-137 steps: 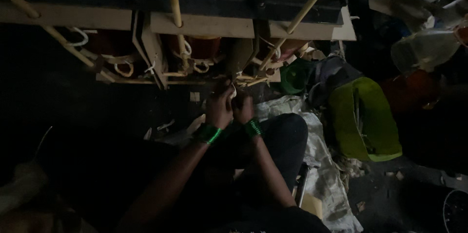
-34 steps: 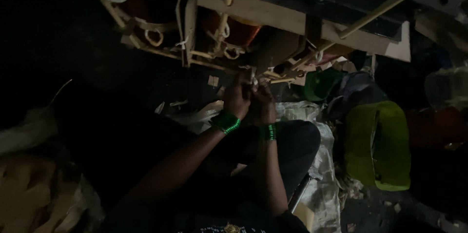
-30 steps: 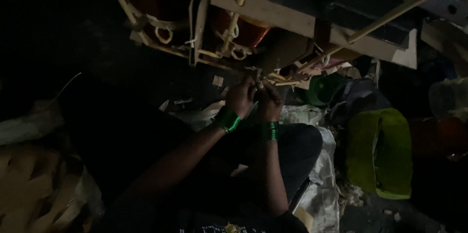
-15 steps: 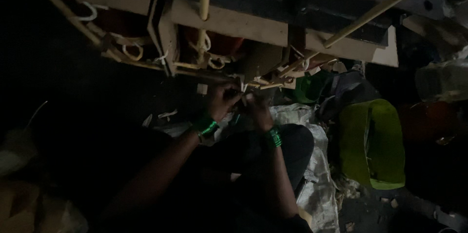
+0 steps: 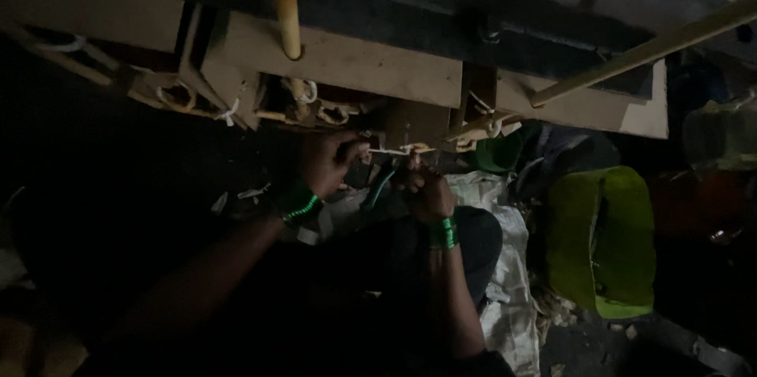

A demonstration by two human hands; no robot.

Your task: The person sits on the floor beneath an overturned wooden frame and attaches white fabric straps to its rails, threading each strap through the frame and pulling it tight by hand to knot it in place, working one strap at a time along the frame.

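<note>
Mid-frame, the left hand has shifted left of where it was, pinching a pale cord; the right hand pinches its other end, drawn taut under the wooden frame, green-handled tool hanging between

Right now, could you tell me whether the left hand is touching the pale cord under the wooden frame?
Touching. The head view shows the left hand closed around one end of the pale cord, with no gap visible.

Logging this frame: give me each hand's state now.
Left hand: closed, grip on the pale cord under the wooden frame.
Right hand: closed on the same cord.
</note>
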